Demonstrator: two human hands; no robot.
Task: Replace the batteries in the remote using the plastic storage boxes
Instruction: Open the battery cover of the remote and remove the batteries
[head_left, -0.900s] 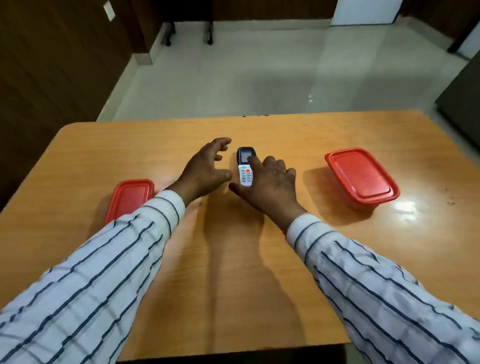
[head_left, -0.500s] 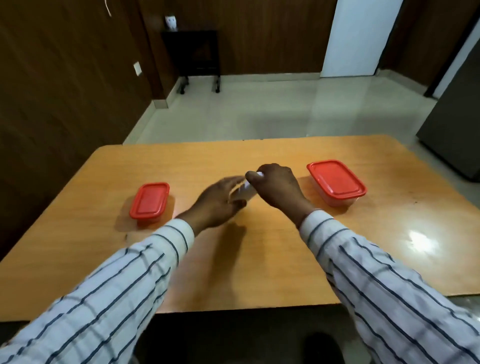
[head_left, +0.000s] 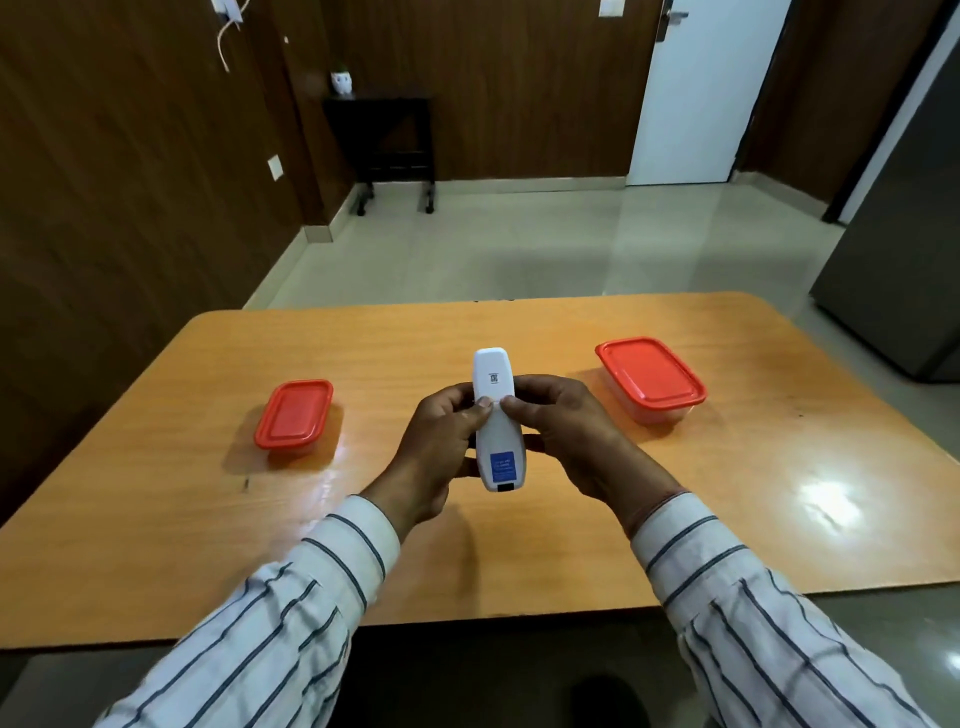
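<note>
Both hands, the left hand (head_left: 439, 441) and the right hand (head_left: 563, 436), grip the long white plastic remote (head_left: 494, 415) back-side up above the orange wooden table (head_left: 727, 519), thumbs pressed on its cover, so a hard push may make it slip and drop.

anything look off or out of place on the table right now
Nothing stands out. The white plastic remote is held back-up in the left hand and right hand, its cover shut. The small red-lidded plastic box and large red-lidded plastic box sit lidded and upright on the wooden table.
</note>
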